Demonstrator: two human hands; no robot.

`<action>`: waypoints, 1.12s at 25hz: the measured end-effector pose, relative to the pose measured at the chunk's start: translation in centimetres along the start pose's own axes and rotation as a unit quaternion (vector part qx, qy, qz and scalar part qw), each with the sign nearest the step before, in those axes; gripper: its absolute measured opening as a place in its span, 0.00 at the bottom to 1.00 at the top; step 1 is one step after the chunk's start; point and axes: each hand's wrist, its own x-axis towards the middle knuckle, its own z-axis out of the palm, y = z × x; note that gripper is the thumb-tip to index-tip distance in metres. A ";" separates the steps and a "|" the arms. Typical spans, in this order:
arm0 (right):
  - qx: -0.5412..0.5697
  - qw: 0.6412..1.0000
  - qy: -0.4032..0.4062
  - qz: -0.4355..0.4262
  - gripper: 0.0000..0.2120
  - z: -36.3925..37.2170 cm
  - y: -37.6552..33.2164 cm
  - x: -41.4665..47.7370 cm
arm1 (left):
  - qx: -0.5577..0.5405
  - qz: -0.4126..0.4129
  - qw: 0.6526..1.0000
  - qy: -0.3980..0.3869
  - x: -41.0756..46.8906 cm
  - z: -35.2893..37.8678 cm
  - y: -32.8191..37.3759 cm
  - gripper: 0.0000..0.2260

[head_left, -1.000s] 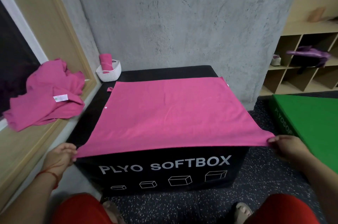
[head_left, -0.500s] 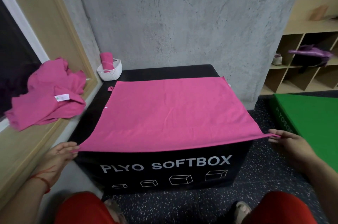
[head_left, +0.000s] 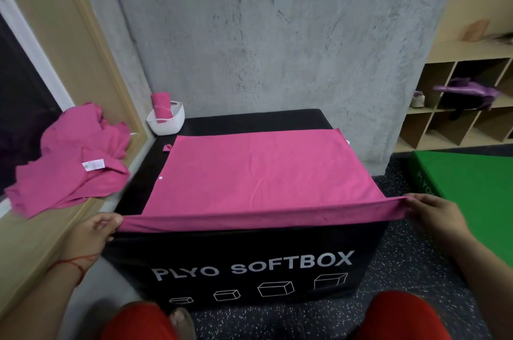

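Large pink fabric cloth (head_left: 261, 173) lies flat mid-frame on black foam plyo box (head_left: 249, 264). Left hand (head_left: 91, 234) and right hand (head_left: 435, 212) each pinch a near corner. Soft, light, limp; corners look the best hold.

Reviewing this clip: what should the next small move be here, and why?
Probably lift both near corners and carry them forward to the far edge, folding the pink towel in half. The left-hand grip and right-hand grip each pinch a near corner, and the towel lies flat on the black plyo box.
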 end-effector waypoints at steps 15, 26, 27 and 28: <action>0.142 0.989 0.014 0.028 0.09 10.1 -9.8 14.6 | 0.064 0.053 0.995 0.061 16.5 6.7 9.7 0.03; 0.139 0.989 0.040 0.022 0.07 22.2 -12.7 34.3 | 0.159 0.077 0.980 0.087 37.8 19.3 9.7 0.05; 0.144 0.988 0.040 0.029 0.06 23.6 -12.4 35.5 | 0.165 0.072 0.980 0.085 39.0 20.7 9.0 0.06; 0.146 0.988 0.036 0.039 0.04 24.8 -11.9 36.6 | 0.167 0.058 0.981 0.082 40.0 22.1 8.1 0.08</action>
